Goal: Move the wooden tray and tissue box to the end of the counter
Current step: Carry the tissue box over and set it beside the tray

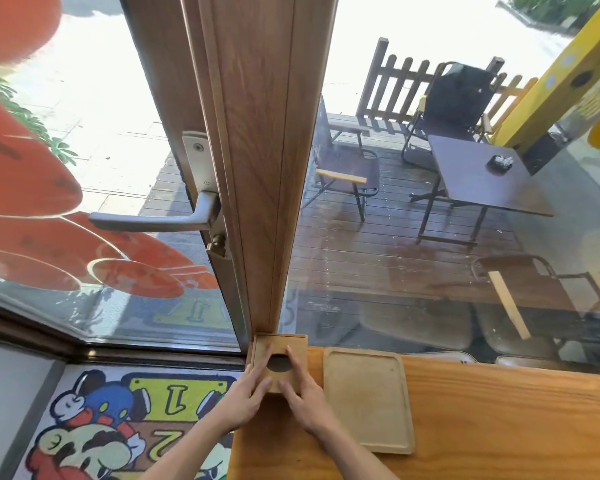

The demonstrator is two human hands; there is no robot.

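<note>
Hands meet on a wooden tissue box at the far left corner of an orange-toned wooden worktop, seen from a head-worn camera looking down. The left hand cups the box's left side, fingers spread along its top and edge; the right hand lies flat on the box's right half, fingers extended toward the dark round opening in the lid. Neither hand pinches; both press against the box from opposite sides. The box sits right at the worktop's end, its back edge against the foot of a wood-grain door frame that rises through the middle of the view. Just beside the box, on its right and apart from it by a narrow strip of worktop, lies the pale wooden tray, flat and with a raised rim, its long side running away from the person. A metal door handle juts left from the frame. Beyond the glass, a dark table and folding chairs stand on a wooden deck. A cartoon-printed floor mat lies below left.
</note>
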